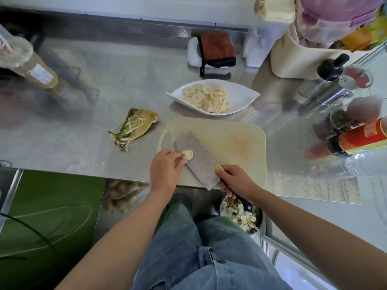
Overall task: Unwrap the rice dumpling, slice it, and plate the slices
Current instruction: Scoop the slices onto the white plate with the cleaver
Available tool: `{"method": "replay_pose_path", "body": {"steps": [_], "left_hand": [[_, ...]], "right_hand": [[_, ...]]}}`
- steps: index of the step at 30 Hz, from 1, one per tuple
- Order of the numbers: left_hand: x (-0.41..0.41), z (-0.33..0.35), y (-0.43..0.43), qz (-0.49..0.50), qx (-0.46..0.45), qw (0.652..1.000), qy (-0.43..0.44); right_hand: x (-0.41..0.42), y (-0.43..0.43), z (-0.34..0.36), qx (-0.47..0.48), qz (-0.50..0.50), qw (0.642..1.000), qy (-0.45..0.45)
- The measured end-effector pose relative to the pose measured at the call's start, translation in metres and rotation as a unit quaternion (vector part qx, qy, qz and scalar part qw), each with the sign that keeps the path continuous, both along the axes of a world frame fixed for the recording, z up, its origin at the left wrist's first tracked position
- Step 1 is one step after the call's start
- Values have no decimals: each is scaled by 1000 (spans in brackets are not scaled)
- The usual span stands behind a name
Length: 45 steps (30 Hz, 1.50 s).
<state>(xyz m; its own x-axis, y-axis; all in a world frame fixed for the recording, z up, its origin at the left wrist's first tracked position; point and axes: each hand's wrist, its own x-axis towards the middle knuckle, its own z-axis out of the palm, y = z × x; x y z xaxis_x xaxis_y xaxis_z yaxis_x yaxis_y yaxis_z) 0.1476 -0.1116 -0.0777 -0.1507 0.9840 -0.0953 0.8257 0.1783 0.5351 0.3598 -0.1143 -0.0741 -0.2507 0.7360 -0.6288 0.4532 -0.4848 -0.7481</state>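
Observation:
A leaf-wrapped rice dumpling [135,127], tied with white string, lies on the steel counter left of the beige cutting board [234,139]. My right hand [235,181] grips the handle of a cleaver [199,162] whose flat blade lies across the board's near left corner. A few pale round slices [187,154] sit on the blade. My left hand [166,170] touches those slices with curled fingertips. A white leaf-shaped plate [245,97] behind the board holds several similar slices.
Bottles, a shaker and jars [343,126] crowd the counter's right side. A tall plastic cup [27,63] lies at the far left. A folded red-brown cloth [215,50] rests on a white block at the back. Below the counter edge stands a bin [240,216] with peel scraps.

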Motion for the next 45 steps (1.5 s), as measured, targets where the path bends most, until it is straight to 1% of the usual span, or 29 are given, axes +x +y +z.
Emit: {"method": "replay_pose_path", "body": {"steps": [3, 8, 12, 16, 19, 24, 27, 33, 35, 40, 43, 45], "left_hand": [[3, 9, 8, -16, 38, 999, 14], [20, 27, 34, -59, 121, 991, 25], [34, 37, 59, -98, 140, 985, 18], [45, 37, 88, -176, 124, 974, 64], [53, 36, 112, -222, 103, 965, 91], [65, 37, 147, -312, 65, 940, 124], [66, 33, 163, -318, 48, 937, 136], [58, 18, 185, -319, -13, 935, 153], [57, 15, 188, -318, -27, 936, 149], [60, 19, 191, -302, -11, 943, 137], [63, 21, 193, -302, 8, 946, 119], [65, 23, 192, -315, 37, 942, 106]], "right_hand": [[6, 3, 9, -34, -41, 997, 58], [28, 21, 31, -48, -128, 985, 105], [43, 45, 51, -25, -200, 974, 102], [49, 71, 64, -2, -241, 968, 69], [48, 86, 66, 0, -248, 968, 46], [44, 102, 62, -10, -246, 969, 33], [44, 109, 60, -21, -245, 969, 30], [53, 112, 61, -41, -256, 965, 30], [58, 111, 61, -46, -254, 966, 27], [71, 105, 62, -44, -269, 962, 32], [78, 105, 65, -19, -279, 960, 26], [81, 107, 67, 2, -264, 964, 17]]}}
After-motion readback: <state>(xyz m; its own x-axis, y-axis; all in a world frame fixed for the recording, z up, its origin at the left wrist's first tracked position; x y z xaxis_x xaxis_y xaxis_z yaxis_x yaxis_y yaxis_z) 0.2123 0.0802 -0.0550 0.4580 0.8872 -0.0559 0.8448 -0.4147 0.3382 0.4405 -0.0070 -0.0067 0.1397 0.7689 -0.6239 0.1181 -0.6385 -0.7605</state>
